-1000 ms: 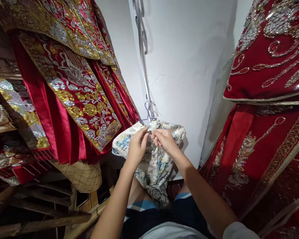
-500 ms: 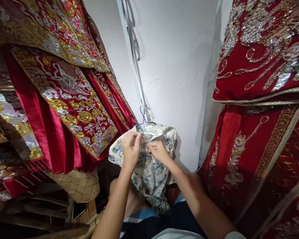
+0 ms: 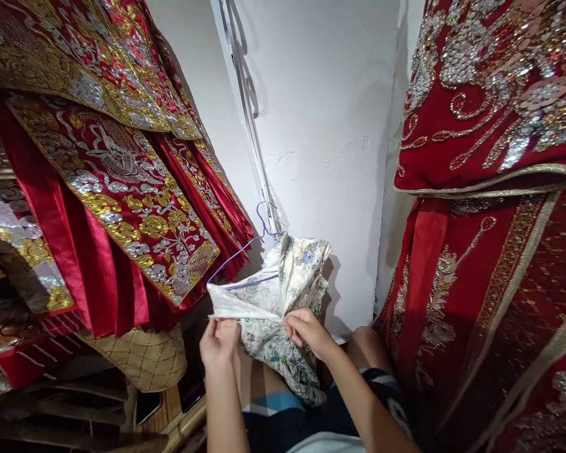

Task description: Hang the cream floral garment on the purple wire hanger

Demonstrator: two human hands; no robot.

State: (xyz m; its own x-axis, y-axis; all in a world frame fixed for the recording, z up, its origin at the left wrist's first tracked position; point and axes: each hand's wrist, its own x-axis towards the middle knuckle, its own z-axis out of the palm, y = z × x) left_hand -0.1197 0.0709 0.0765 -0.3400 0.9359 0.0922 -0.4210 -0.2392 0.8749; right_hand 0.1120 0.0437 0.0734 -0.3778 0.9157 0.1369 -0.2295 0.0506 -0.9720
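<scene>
A white floral shirt (image 3: pixel 304 264) with blue and green print hangs in front of me on a thin purple hanger (image 3: pixel 233 257). Its left side has slipped off the hanger, so that arm of the hanger shows bare. My left hand (image 3: pixel 221 340) is closed on the shirt's left edge, pulling it out low and to the left. At the middle of the front, my right hand (image 3: pixel 306 330) pinches the fabric. Between both hands the cloth is stretched into a pale fold. The lower part of the shirt drapes down over my lap.
Red embroidered garments with gold and silver work (image 3: pixel 136 182) hang at the left, and beaded red garments (image 3: pixel 490 138) at the right. Behind the hanger a metal rail (image 3: pixel 255 138) runs along the white wall (image 3: pixel 330 94). A tan quilted piece (image 3: pixel 141 355) and wooden furniture (image 3: pixel 165 409) stand low left.
My left hand has moved down and left, drawing the shirt's left side off the hanger. My right hand has moved lower, still pinching the cloth. The hanger's left arm is now uncovered.
</scene>
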